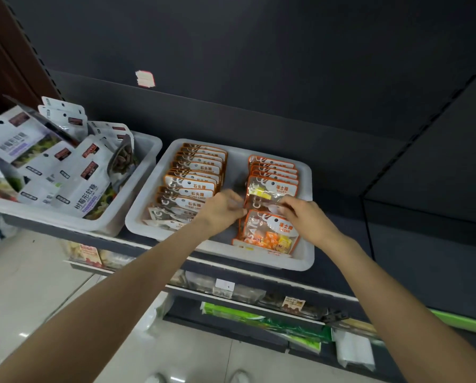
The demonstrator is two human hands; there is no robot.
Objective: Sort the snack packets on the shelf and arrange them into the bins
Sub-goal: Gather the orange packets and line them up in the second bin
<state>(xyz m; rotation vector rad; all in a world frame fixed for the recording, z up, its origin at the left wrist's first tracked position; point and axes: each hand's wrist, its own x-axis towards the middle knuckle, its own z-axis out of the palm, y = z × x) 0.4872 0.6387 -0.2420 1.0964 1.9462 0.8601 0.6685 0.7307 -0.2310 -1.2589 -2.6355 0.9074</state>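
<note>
— So, what are the two hands doing?

— Both hands are over the right row of the white bin (159, 158) in the middle of the shelf (341, 225). The left hand (222, 208) pinches the left edge of an orange sugar candy packet (261, 201). The right hand (305, 217) pinches its right edge with curled fingers.

— Which way does that packet lie?

— It is held between the hands, just above the row. Its long side runs from near to far, and its top with the white label points to the far side, like the others in that row.

— What else is in that bin?

— On the left is a row of stone candy packets (195, 175), each one leaning on the next, tops to the far side. On the right is the row of sugar packets (272, 170). One more sugar packet (270, 233) lies at the near end, just below the hands, with orange and yellow sweets showing through it.

— And to the left?

— Another white bin (148, 145) sits just beside the first. It is full of white gummy packets (65, 172) in a messy heap, pointing all ways.

— Anything lower down?

— More shelves with packets, too blurry to tell, and a pale tiled floor (24, 286).
</note>
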